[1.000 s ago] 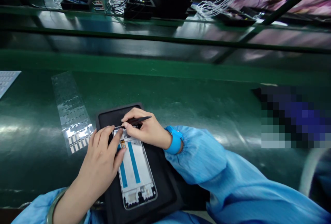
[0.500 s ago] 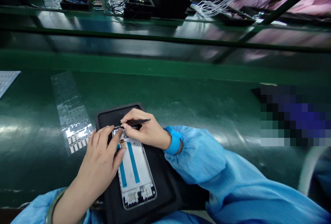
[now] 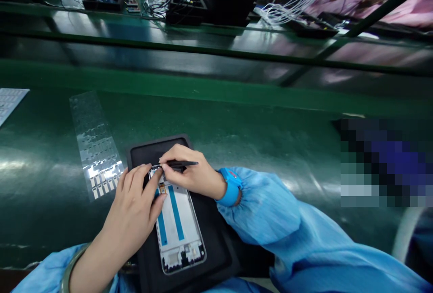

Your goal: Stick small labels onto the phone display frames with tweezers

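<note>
Two things lie before us: a clear label strip (image 3: 96, 148) on the green belt (image 3: 237, 126), and a black tray (image 3: 145, 151) holding a phone frame (image 3: 177, 225). Our right hand (image 3: 191, 173) pinches tweezers (image 3: 182, 163); our left hand (image 3: 130, 212) grips the frame.

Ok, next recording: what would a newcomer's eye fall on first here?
Two bare hands at lower centre: the right hand holds slim black tweezers to the top of a white phone frame with blue strips, while the left hand holds its upper corner. The frame lies on a black mat on a green bench, left of which lies a clear sheet of small labels.
</note>
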### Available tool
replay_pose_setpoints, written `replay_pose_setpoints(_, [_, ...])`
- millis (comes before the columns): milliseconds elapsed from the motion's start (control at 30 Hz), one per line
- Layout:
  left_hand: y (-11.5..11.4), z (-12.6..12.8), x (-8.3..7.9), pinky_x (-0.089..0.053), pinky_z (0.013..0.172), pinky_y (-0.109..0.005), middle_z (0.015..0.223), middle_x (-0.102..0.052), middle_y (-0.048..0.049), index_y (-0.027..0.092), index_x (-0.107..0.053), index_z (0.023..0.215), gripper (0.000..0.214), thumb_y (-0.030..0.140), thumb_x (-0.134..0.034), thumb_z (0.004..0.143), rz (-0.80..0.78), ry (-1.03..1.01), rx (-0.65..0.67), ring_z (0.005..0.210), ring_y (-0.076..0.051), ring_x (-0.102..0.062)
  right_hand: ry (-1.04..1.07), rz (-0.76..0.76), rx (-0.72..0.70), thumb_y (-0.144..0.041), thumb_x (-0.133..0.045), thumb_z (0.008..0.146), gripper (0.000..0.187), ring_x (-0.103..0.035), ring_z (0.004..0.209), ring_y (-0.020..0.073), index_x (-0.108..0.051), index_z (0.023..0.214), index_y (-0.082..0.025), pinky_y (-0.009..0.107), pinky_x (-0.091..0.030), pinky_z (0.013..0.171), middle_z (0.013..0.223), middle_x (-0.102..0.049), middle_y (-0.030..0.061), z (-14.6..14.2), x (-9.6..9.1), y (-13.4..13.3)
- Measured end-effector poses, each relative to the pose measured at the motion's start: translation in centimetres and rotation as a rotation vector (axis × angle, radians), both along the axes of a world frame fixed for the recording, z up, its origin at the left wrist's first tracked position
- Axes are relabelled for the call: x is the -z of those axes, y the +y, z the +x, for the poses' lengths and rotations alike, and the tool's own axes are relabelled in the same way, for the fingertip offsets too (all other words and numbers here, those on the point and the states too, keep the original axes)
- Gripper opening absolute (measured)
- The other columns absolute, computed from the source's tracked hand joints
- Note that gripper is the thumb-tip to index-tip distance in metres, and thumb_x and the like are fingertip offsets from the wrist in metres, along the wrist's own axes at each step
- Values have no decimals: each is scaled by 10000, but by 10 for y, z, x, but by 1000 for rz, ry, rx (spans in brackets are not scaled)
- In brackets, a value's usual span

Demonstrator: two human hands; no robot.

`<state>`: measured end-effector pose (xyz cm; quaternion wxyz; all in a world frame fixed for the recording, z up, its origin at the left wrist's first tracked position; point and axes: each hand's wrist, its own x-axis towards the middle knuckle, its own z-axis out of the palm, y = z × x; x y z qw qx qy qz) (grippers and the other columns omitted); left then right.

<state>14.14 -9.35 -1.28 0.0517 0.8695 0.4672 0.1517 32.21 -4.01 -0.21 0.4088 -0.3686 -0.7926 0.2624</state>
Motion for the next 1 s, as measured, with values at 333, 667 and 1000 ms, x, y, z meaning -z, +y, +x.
replay_pose_setpoints(333, [0,2,-1,-382,940,-542,1187,-457,-167,126,-475,1242,390,312,-428,903,7,21,-4,1121,-330,-425,-21,-88,105,-155,-547,803,75,-595,773,114,-588,865,-161,226,-498,731,841,-616,33,-5,-2,-1])
replay_pose_setpoints(667, [0,1,-2,-389,935,-526,1190,-455,-150,164,-446,1263,396,340,-415,911,-29,16,-11,1110,-313,-430,65,-235,191,-142,-535,764,76,-596,695,101,-570,830,-161,201,-505,625,826,-609,17,-4,-4,-1])
replay_pose_setpoints(1000, [0,1,-2,-383,939,-531,1189,-452,-159,133,-453,1261,401,319,-424,907,-6,21,-4,1112,-320,-433,25,-120,179,-136,-534,762,88,-593,725,107,-580,836,-152,207,-494,652,845,-617,31,-2,-2,-2])
